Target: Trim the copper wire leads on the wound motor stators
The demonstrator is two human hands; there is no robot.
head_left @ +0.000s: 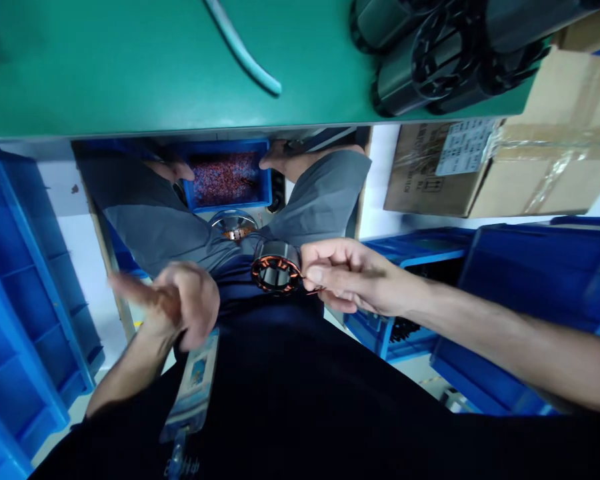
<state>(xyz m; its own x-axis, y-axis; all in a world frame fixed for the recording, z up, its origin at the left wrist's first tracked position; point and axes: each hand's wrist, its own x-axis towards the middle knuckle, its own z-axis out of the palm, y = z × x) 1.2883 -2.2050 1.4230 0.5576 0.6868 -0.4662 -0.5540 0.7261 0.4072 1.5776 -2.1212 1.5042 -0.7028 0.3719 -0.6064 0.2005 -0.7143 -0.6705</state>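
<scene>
A dark ring-shaped motor stator [276, 268] with orange copper windings rests at my lap, its round opening facing the camera. My right hand [337, 277] is at the stator's right side, thumb and fingers pinched on thin wire ends that stick out from it. My left hand [183, 300] is off to the left, touching neither the stator nor the wires. It is smeared by motion, and its finger shape is unclear. Below it a badge [197, 373] in a clear sleeve hangs over the dark shirt.
Across the top runs a green table [130, 67] with a pale tube [245, 57] and several dark stators [405, 73]. A blue bin [225, 177] of small reddish pieces sits between the feet. Cardboard boxes [545, 147] and blue crates [520, 287] stand right, blue racks [25, 300] left.
</scene>
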